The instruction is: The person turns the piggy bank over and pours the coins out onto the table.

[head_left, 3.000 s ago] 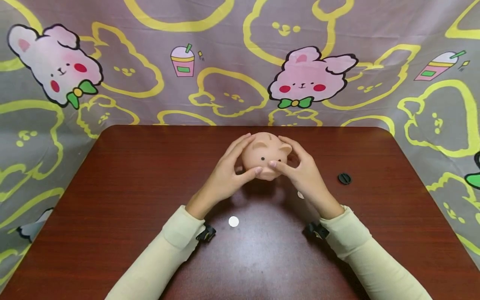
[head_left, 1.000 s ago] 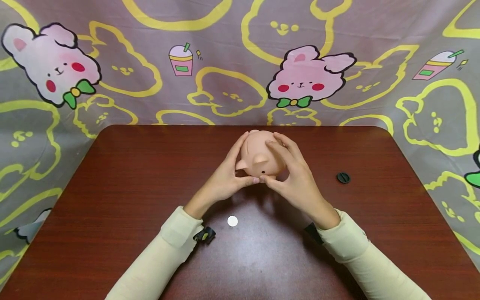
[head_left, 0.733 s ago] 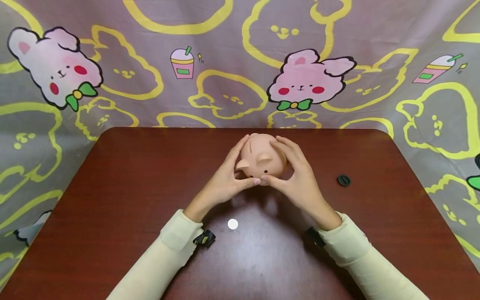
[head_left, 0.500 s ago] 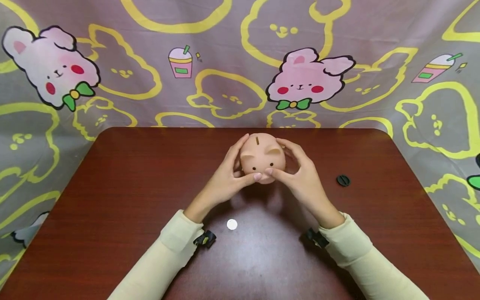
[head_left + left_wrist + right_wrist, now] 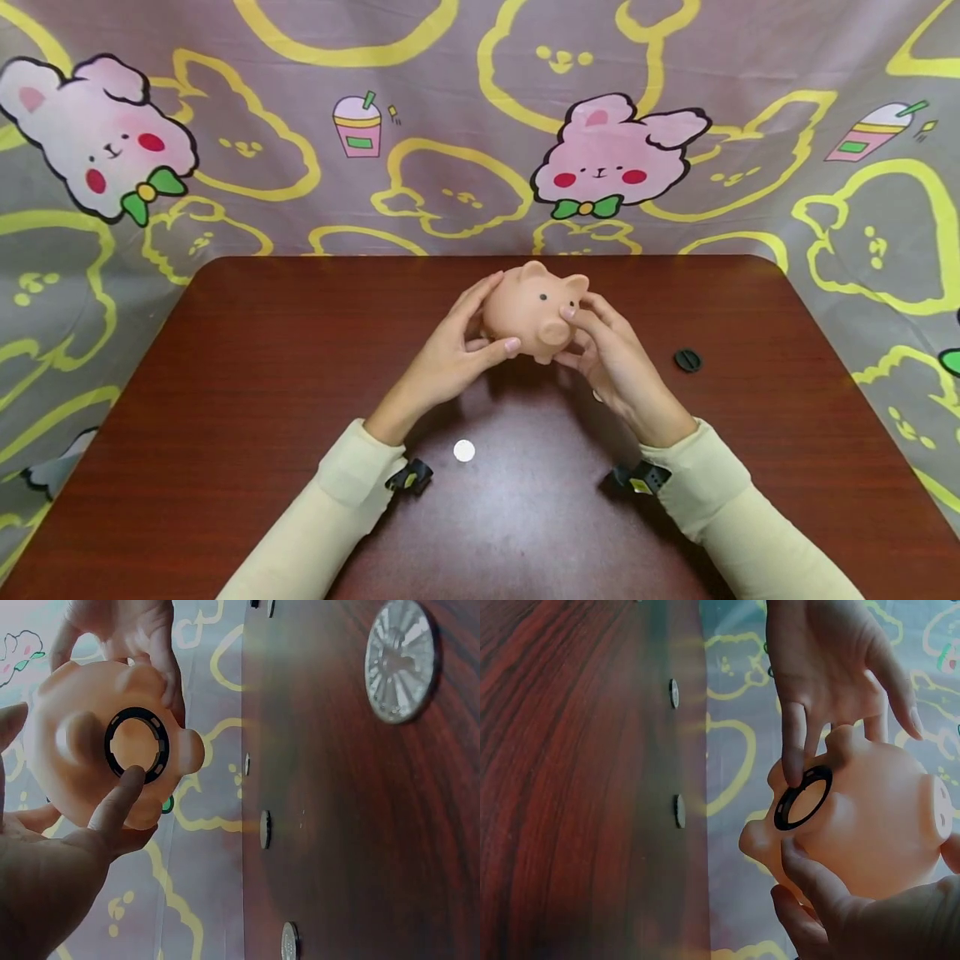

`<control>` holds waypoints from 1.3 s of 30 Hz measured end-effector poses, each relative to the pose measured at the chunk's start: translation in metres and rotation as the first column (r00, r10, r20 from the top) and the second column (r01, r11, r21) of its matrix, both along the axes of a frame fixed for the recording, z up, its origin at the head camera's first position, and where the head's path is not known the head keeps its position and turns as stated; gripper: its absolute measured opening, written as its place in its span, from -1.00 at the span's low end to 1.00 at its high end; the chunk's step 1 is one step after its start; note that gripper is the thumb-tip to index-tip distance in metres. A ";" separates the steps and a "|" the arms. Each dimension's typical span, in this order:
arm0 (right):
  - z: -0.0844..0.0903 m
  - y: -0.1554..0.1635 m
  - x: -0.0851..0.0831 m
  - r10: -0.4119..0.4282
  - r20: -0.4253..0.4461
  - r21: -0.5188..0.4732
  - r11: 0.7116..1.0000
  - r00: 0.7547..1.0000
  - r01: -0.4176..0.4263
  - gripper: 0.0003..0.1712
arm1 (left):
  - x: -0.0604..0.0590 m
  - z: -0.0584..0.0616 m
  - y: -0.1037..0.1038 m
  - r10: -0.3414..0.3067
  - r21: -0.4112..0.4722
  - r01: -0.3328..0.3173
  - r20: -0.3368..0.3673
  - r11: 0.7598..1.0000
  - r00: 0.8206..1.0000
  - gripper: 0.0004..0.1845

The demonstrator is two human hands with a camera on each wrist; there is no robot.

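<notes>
Both hands hold a peach-coloured piggy bank [image 5: 534, 310] just above the dark red table [image 5: 247, 375], near its far middle. My left hand [image 5: 453, 354] grips its left side, thumb under the snout. On the right side, fingers of my right hand [image 5: 617, 360] curl round the pig's face and belly. In the left wrist view the piggy bank [image 5: 82, 761] shows its underside, where a black-rimmed round hole [image 5: 135, 745] stands open. The right wrist view shows the same hole [image 5: 804, 797] with fingertips of both hands at its rim.
A silver coin [image 5: 464, 451] lies on the table between my forearms. Another coin [image 5: 596, 396] peeks out under my right hand. A black round plug [image 5: 687, 360] lies to the right. A cartoon-print cloth [image 5: 450, 125] hangs behind the table.
The piggy bank has been turned in my hands: its coin slot no longer faces up and its snout now points toward the right hand. My right hand has slid lower under it.
</notes>
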State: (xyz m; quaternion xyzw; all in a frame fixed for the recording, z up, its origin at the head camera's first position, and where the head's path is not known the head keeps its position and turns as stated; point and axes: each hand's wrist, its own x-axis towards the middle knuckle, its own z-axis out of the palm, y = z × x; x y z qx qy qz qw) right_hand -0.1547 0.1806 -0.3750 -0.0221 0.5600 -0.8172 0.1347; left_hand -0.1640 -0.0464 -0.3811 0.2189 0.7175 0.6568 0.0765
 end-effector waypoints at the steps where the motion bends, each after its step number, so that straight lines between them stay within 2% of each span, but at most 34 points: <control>1: -0.001 0.000 0.000 0.001 0.006 -0.014 1.000 1.000 -0.001 -0.66 | 0.000 0.000 0.000 -0.001 -0.003 0.001 0.000 1.000 1.000 -0.10; 7: -0.001 0.000 -0.001 -0.007 0.021 -0.013 1.000 1.000 0.007 -0.67 | -0.002 -0.001 0.001 -0.003 0.002 0.003 0.020 1.000 1.000 -0.12; 13: 0.007 -0.002 -0.006 -0.031 -0.011 0.055 0.998 0.999 0.031 -0.63 | -0.009 0.006 0.000 0.009 -0.013 -0.009 0.010 1.000 1.000 -0.16; 17: 0.009 -0.004 -0.003 -0.066 -0.039 0.132 0.989 0.997 0.071 -0.56 | -0.008 0.007 -0.001 0.007 -0.036 -0.006 0.022 0.999 1.000 -0.17; 20: 0.007 -0.005 0.002 -0.083 -0.110 0.250 0.962 0.990 0.108 -0.46 | -0.007 0.006 0.000 -0.008 -0.040 0.010 0.035 0.999 0.999 -0.15; 22: 0.006 -0.007 0.006 -0.075 -0.205 0.359 0.922 0.976 0.146 -0.36 | -0.006 0.006 0.000 -0.015 -0.037 0.016 0.039 0.999 0.999 -0.11; 23: 0.006 -0.008 0.007 -0.064 -0.265 0.418 0.891 0.962 0.175 -0.31 | -0.006 0.005 -0.001 -0.022 -0.031 0.023 0.039 0.999 0.999 -0.08; 25: 0.005 -0.009 0.010 -0.030 -0.394 0.505 0.828 0.918 0.244 -0.22 | -0.006 0.005 -0.001 -0.030 -0.027 0.031 0.035 0.999 0.999 -0.02; 27: 0.004 -0.011 0.012 0.014 -0.522 0.554 0.766 0.853 0.326 -0.13 | -0.005 0.004 -0.001 -0.033 -0.034 0.034 0.023 0.999 0.999 0.04; 29: 0.003 -0.013 0.014 0.064 -0.625 0.570 0.719 0.778 0.398 -0.07 | -0.005 0.003 -0.002 -0.029 -0.059 0.029 -0.001 0.998 1.000 0.09; 32: 0.002 -0.014 0.016 0.138 -0.724 0.565 0.680 0.676 0.468 -0.05 | -0.005 0.002 -0.004 -0.012 -0.117 0.006 -0.049 0.993 0.999 0.15; 34: 0.001 -0.015 0.017 0.181 -0.761 0.565 0.656 0.622 0.501 -0.05 | -0.004 0.000 -0.004 -0.005 -0.148 -0.007 -0.084 0.989 0.996 0.18; 37: 0.002 -0.015 0.020 0.232 -0.792 0.570 0.612 0.565 0.548 -0.08 | -0.004 -0.001 -0.003 -0.004 -0.167 -0.015 -0.111 0.986 0.994 0.21; 39: 0.001 -0.015 0.021 0.256 -0.803 0.574 0.575 0.539 0.582 -0.10 | -0.004 -0.002 -0.002 -0.014 -0.149 -0.002 -0.102 0.989 0.995 0.22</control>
